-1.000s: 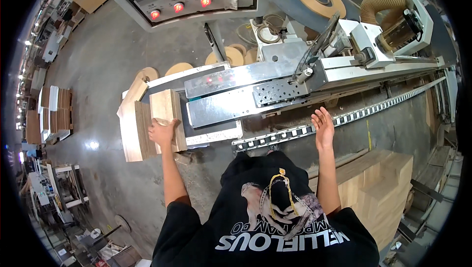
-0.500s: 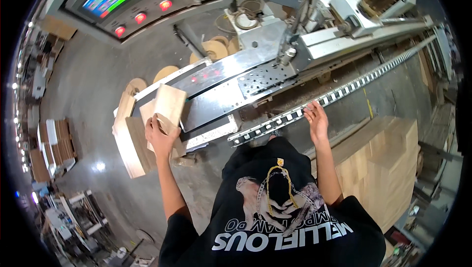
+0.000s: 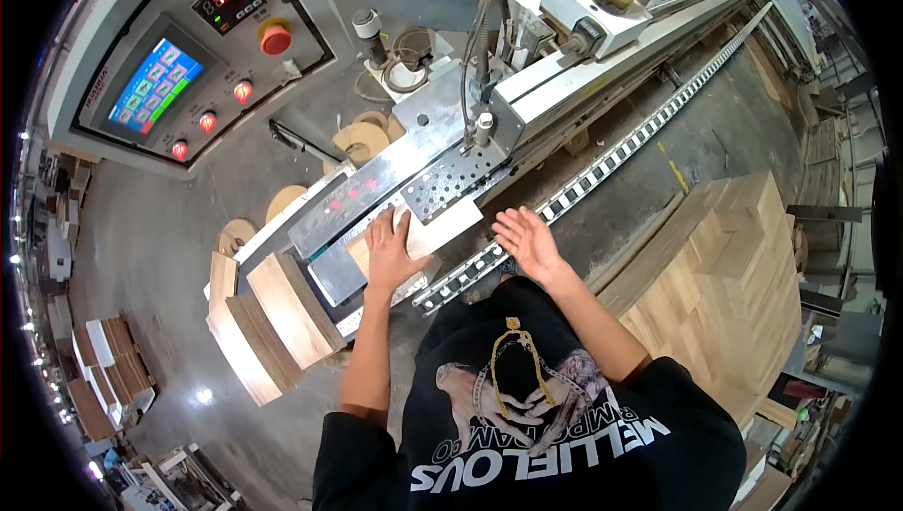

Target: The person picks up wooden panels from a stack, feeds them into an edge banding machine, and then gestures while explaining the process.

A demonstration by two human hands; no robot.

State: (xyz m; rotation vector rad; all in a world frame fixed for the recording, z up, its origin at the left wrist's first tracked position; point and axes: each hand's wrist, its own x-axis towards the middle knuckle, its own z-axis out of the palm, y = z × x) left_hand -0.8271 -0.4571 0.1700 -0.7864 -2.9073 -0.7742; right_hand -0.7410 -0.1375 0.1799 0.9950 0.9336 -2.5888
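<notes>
A pale wooden board (image 3: 453,227) lies flat on the machine's metal bed, beside a perforated plate (image 3: 442,184). My left hand (image 3: 391,252) rests on top of the board, fingers spread and lying flat, covering its middle. Off the board's right end is my right hand (image 3: 530,244), open with its fingers apart and nothing in it. It hovers near the roller rail (image 3: 574,193), not touching the board. Two stacks of similar boards stand left of the bed: a nearer stack (image 3: 296,309) and an outer one (image 3: 246,346).
A control panel (image 3: 198,64) with a screen, lit buttons and a red stop knob stands at upper left. The machine's white beam (image 3: 583,64) runs to the upper right. A large wood pile (image 3: 710,295) is at my right. Rolls of edging (image 3: 362,140) lie behind the bed.
My left hand has carried a board from the stacks rightward and laid it on the metal bed. The right hand has moved left toward the board's end. The view has shifted.
</notes>
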